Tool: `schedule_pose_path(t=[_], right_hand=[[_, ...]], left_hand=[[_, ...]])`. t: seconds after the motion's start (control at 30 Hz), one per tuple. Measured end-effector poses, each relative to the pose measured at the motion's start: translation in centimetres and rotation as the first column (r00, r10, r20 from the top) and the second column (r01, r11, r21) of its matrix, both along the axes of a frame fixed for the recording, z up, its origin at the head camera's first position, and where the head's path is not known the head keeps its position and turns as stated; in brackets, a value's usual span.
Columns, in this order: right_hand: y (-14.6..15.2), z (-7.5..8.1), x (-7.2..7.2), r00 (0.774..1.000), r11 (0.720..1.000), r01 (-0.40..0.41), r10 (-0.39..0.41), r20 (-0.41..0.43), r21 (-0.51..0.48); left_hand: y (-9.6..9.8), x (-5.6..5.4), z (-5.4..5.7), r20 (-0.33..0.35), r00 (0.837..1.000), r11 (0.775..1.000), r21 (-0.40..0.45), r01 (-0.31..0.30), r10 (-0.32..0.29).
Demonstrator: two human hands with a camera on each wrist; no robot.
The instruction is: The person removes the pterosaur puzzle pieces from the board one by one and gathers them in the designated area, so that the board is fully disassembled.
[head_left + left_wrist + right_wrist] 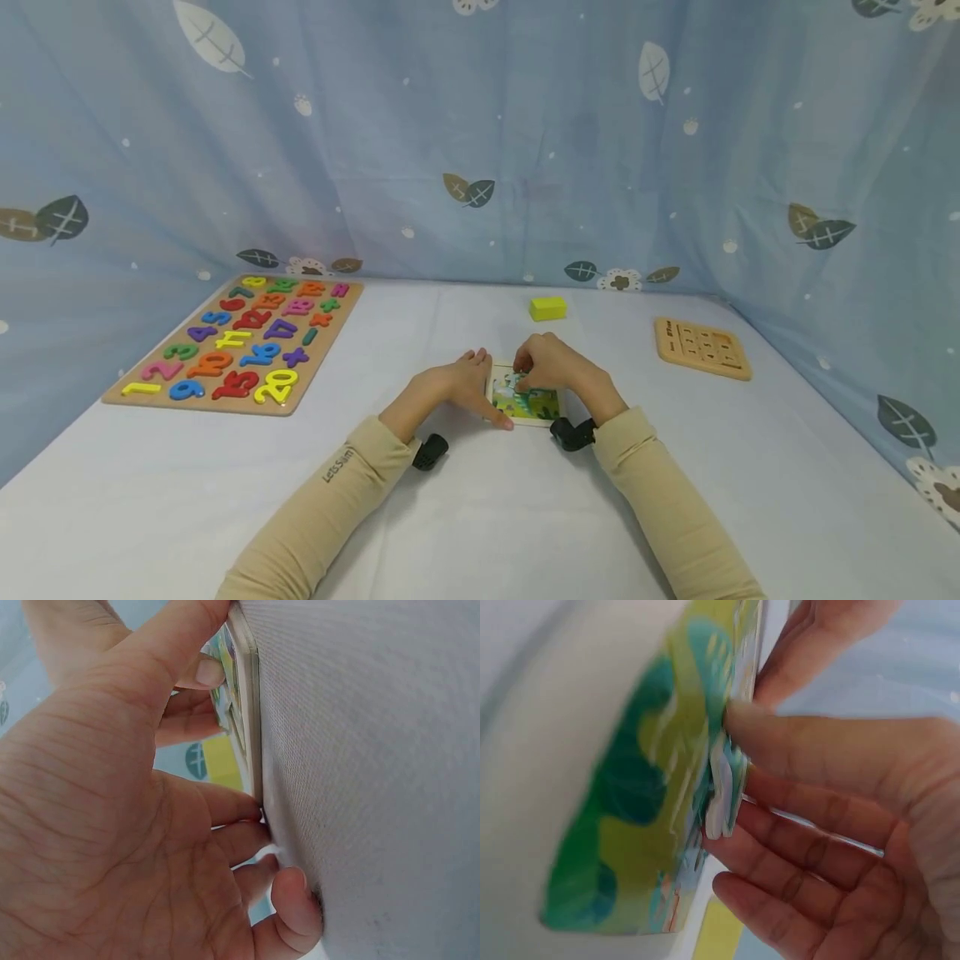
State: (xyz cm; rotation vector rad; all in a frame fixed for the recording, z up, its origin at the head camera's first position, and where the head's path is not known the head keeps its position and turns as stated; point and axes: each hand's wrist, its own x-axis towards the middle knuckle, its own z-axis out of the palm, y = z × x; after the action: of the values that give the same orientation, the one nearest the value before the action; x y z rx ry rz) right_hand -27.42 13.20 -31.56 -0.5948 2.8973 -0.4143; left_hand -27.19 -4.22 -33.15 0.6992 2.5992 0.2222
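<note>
Pinching a piece (721, 796), right hand (553, 362) arched over the puzzle board (543, 407), left hand (468, 386) splayed against it

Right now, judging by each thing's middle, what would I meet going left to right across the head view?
Number board → left hand → picture puzzle → right hand → small wooden board.
</note>
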Motion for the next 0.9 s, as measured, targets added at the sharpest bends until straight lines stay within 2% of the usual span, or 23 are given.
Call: schedule_pose_path(t=[0.2,0.47,0.9], right_hand=[[-0.05,0.12,0.11,1.0,0.999,-0.031,0.031,0.001,-0.018],[-0.4,0.13,0.06,0.999,0.999,-0.043,0.043,-0.033,0.019],[-0.2,-0.25,-0.02,0.995,0.995,-0.099,0.099,0.005,-0.013]], left_hand=[[-0.12,-0.02,-0.03,0.013,1.0,1.0,0.008,-0.018,0.018],[-0.21,0.14,0.14,0.014,1.0,1.0,0.014,-0.017,0.017],[-0.2,0.19,0.24,0.015,1.0,1.0,0.013,-0.003,0.003]])
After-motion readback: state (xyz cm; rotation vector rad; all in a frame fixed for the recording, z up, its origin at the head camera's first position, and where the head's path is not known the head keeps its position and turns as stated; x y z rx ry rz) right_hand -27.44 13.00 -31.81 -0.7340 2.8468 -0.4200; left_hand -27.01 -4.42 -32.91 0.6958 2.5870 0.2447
